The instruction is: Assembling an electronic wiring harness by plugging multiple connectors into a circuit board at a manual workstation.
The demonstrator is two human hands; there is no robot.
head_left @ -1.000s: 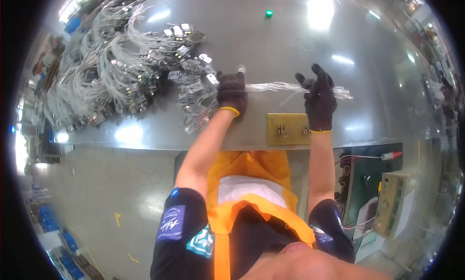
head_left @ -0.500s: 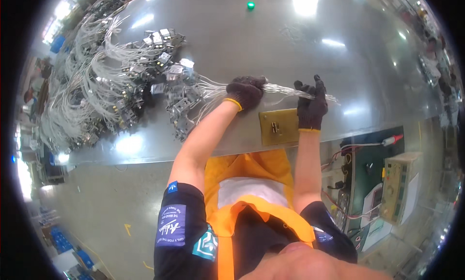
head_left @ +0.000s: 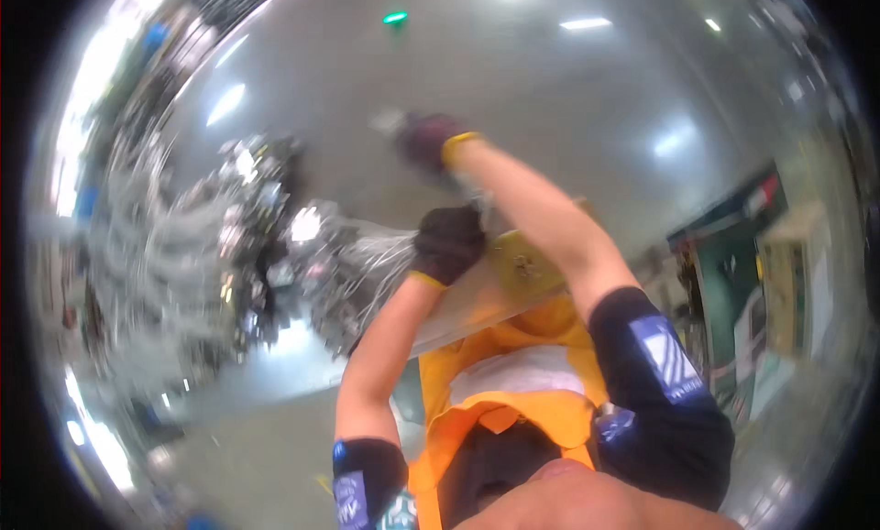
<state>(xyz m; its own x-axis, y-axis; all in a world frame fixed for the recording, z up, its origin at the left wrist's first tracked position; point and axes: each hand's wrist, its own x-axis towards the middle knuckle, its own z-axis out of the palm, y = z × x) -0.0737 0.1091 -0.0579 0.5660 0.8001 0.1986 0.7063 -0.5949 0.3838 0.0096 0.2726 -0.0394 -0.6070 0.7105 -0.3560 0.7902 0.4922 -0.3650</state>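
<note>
Left hand [head_left: 449, 241], dark-gloved, is closed round a wire bundle [head_left: 380, 249], pale and many-stranded. Bundle lies at 9 o'clock from this hand; long axis runs roughly 9 to 3, with some strands fanning toward 8 and bright connectors [head_left: 307, 226] at the far end. Left hand is the nearer, in contact; right hand [head_left: 431, 142] sits apart from it, at 12 o'clock, its forearm slanting in from about 5. Right hand is blurred: cannot tell whether its fingers are closed. A pale smear [head_left: 388, 122] shows at 10 o'clock from it, identity unclear. Brass-coloured plate [head_left: 530, 266] lies between 3 and 4 o'clock from the left hand, partly covered by the right forearm. Surface: grey, glossy metal table [head_left: 568, 99], with lamp reflections and a green light spot [head_left: 395, 18] near 12 o'clock of the view. Larger cable pile [head_left: 165, 246] at 9 o'clock, smeared. Room: dark green panel [head_left: 731, 255] and beige box [head_left: 793, 246] toward 3 o'clock; pale floor [head_left: 266, 443] toward 7.
</note>
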